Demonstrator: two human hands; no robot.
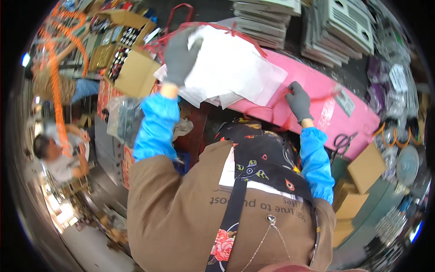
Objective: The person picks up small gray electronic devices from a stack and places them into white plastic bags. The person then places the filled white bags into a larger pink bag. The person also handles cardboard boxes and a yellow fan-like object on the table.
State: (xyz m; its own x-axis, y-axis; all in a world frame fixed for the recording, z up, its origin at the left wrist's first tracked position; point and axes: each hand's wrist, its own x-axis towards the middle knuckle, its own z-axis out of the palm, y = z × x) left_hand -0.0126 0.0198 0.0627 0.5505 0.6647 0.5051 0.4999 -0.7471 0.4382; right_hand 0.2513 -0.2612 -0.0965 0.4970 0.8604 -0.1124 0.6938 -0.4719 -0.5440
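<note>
A stack of thin white sheets [235,63] lies spread over a long pink board [312,75]. My left hand [180,59], in a grey glove, rests at the left side of the sheets with its fingers stretched and the thumb apart. Over the pink board, my right hand [299,103], also gloved in grey, has its fingers closed on a thin red string [267,109]. That string runs loosely across the board to both sides of the hand. More red strings [156,43] lie bunched beyond my left hand.
Stacked grey metal panels [344,27] stand at the back. Black-handled scissors [343,143] and a small grey plate [345,102] lie on the board's right part. Cardboard boxes [136,68] stand left, others [351,199] right. Two people [63,149] are at the far left.
</note>
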